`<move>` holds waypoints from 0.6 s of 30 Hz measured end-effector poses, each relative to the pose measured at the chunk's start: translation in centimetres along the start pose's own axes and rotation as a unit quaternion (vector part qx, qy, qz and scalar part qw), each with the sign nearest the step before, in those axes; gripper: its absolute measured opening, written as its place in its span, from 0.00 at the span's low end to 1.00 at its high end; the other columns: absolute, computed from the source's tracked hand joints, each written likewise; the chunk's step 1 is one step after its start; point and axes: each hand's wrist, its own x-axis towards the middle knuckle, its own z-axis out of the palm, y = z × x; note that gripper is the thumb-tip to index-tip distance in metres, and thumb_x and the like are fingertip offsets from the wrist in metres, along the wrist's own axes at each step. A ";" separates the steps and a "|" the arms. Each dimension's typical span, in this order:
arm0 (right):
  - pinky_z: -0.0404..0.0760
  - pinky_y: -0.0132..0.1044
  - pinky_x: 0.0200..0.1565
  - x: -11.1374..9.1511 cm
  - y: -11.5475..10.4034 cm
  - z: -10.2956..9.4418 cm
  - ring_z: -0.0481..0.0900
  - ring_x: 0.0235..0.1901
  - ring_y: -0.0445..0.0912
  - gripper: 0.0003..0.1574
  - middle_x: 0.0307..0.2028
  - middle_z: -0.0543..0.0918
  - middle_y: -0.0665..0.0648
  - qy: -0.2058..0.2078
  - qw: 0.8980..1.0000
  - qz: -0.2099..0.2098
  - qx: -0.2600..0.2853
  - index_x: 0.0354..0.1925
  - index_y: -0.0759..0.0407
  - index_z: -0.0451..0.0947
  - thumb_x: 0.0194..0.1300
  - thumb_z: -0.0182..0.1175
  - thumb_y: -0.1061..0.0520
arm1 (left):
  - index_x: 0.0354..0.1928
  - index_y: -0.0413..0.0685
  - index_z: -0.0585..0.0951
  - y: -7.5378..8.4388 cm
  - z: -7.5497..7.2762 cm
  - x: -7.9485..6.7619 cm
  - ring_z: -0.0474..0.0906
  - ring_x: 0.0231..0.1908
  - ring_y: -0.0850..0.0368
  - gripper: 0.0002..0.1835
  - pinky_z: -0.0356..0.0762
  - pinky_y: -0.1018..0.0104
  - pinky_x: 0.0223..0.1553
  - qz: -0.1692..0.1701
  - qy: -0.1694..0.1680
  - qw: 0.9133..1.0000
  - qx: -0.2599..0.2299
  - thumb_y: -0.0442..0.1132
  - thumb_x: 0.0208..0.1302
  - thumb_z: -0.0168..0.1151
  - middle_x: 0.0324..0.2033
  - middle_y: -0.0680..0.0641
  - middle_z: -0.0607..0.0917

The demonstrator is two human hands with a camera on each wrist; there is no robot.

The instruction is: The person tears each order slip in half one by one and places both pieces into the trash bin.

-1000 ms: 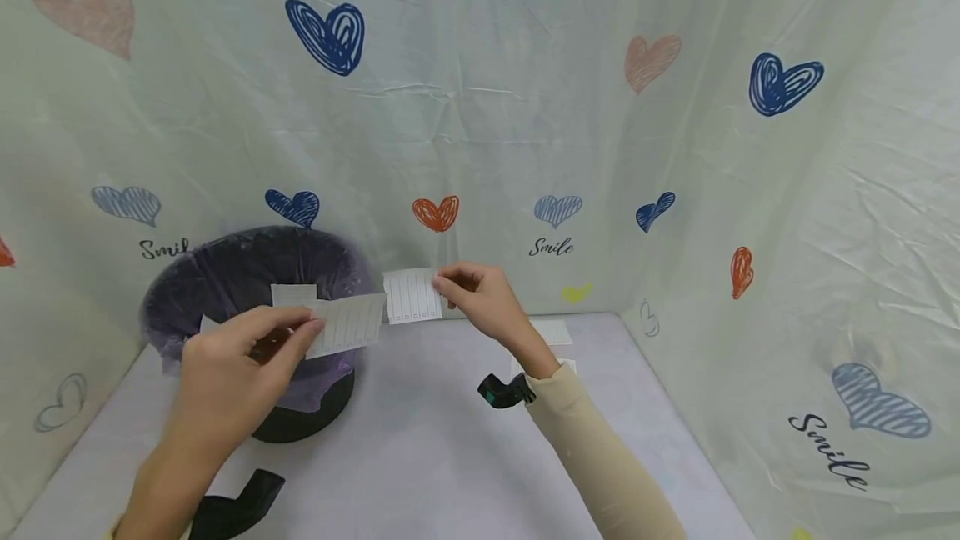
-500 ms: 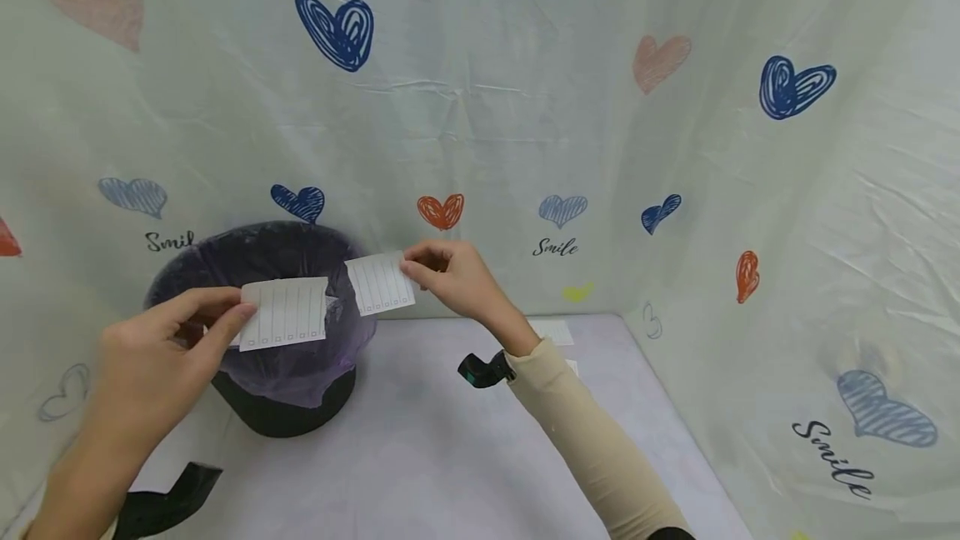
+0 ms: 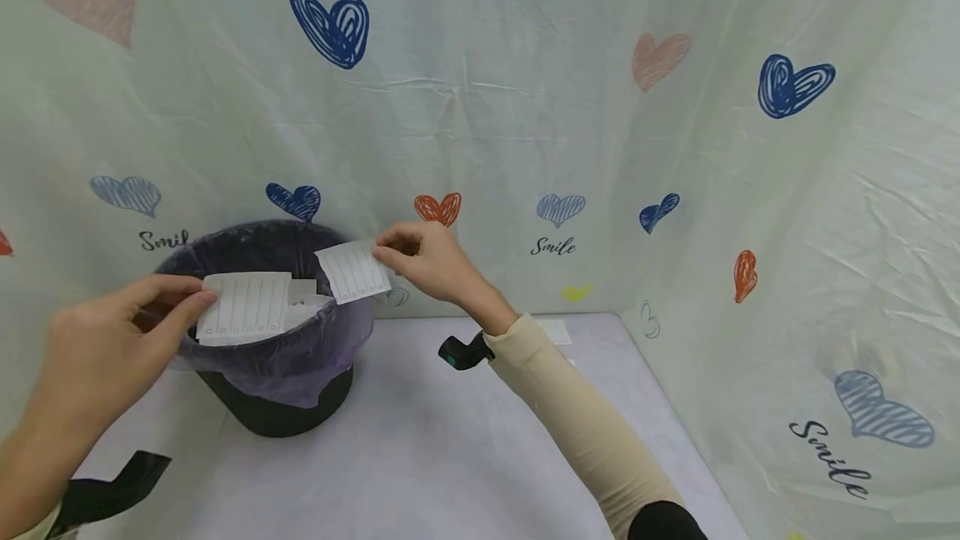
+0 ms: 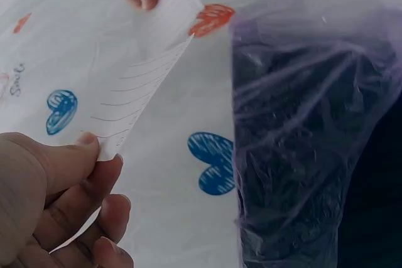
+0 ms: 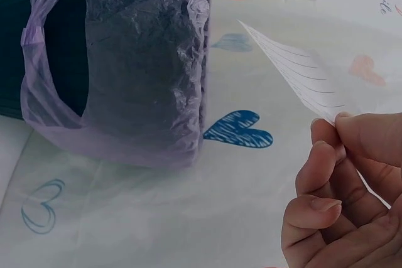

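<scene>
my left hand [image 3: 112, 348] pinches a lined slip of white paper [image 3: 243, 305] by one edge, thumb against forefinger, with the other fingers curled loosely below. the slip reaches out past my fingertips, toward my other hand, and in the head view it lies across the mouth of the dark bin [image 3: 288, 417], a row of small printed squares along its lower edge.

my right hand [image 3: 431, 265] pinches a second slip [image 3: 352, 272] in the same way, thumb and forefinger at its near edge. this one sticks out to the left of my fingers, tilted, overlapping the bin's right rim as the head camera sees it. the two slips are apart there, with a narrow gap between them.

through that gap i see white scraps [image 3: 303, 292] within the bin's mouth. a thin purple bag [image 3: 337, 348] lines the bin and folds down over the outside. the bin stands on the pale tabletop [image 3: 465, 448], against the heart-printed curtain [image 3: 487, 123]. beyond my right forearm, another white sheet [image 3: 557, 332] lies on the tabletop near the back edge, partly hidden by my sleeve [image 3: 570, 407].
</scene>
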 end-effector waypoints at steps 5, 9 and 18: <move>0.83 0.31 0.38 0.7 -0.3 0.2 0.84 0.35 0.42 0.12 0.44 0.89 0.55 -0.006 1.000 -0.003 -0.002 0.50 0.59 0.86 0.74 0.62 0.55 | 0.37 0.25 0.85 -0.6 0.1 0.9 0.58 0.24 0.90 0.12 0.60 0.88 0.20 0.002 -0.017 1.000 0.011 0.20 0.48 0.76 0.27 0.26 0.86; 0.83 0.30 0.40 1.3 -0.7 0.4 0.84 0.36 0.43 0.13 0.44 0.89 0.55 -0.011 1.000 0.003 -0.004 0.51 0.58 0.86 0.75 0.62 0.54 | 0.37 0.26 0.85 -1.2 0.2 1.7 0.63 0.21 0.83 0.12 0.60 0.90 0.22 0.003 -0.026 0.999 0.021 0.21 0.49 0.76 0.28 0.26 0.86; 0.81 0.29 0.37 2.6 -1.0 1.4 0.82 0.34 0.39 0.12 0.41 0.89 0.53 0.001 1.000 -0.006 -0.003 0.49 0.59 0.87 0.74 0.62 0.55 | 0.37 0.24 0.85 -2.2 0.2 2.7 0.77 0.17 0.45 0.10 0.58 0.85 0.17 -0.006 -0.033 0.999 0.036 0.22 0.52 0.74 0.29 0.24 0.85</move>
